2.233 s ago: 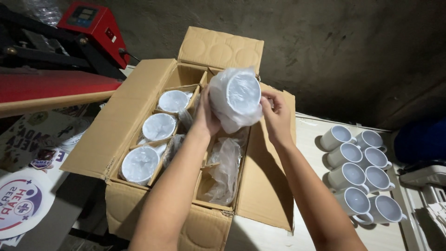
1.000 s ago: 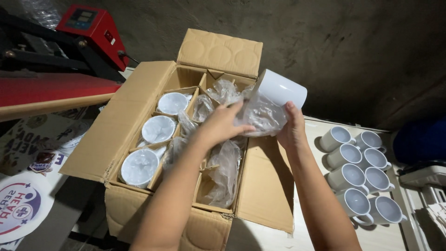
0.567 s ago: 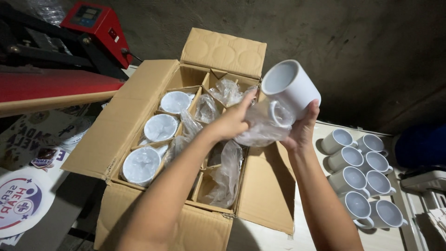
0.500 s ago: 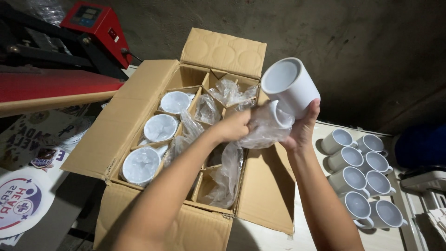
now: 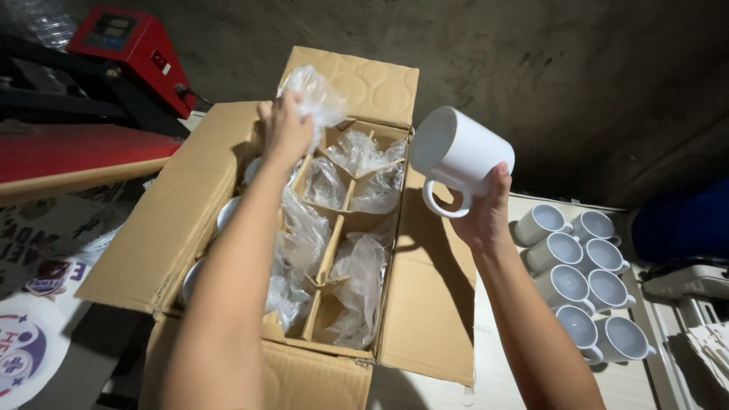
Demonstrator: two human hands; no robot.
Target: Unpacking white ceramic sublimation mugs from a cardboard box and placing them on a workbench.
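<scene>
Right hand (image 5: 486, 216) is closed on a white mug (image 5: 462, 152), held up in the air to the right of the cardboard box (image 5: 152, 235), mouth tilted toward the left, handle hanging at the bottom w/ thumb alongside. Left hand (image 5: 287, 127) is clenched on a crumpled clear plastic bag (image 5: 315, 91), raised over the box's far-left corner. Inside the box, cardboard dividers (image 5: 326, 254) split it into cells; right-side cells show only loose plastic wrap (image 5: 357, 281), left-side cells show white mug rims (image 5: 226, 212), partly hidden by the forearm. On the white table (image 5: 501, 372) to the right stands a cluster of unwrapped mugs (image 5: 581, 285), mouths tipped toward the camera, packed touching or nearly so. Red machine (image 5: 121, 45) sits far left, behind the box. Risks, as a judgement: grip on the mug looks to be fingers round the lower side only, so a slip could drop it onto the box flap or table edge; set down carelessly it could knock the tight cluster and chip a rim.
</scene>
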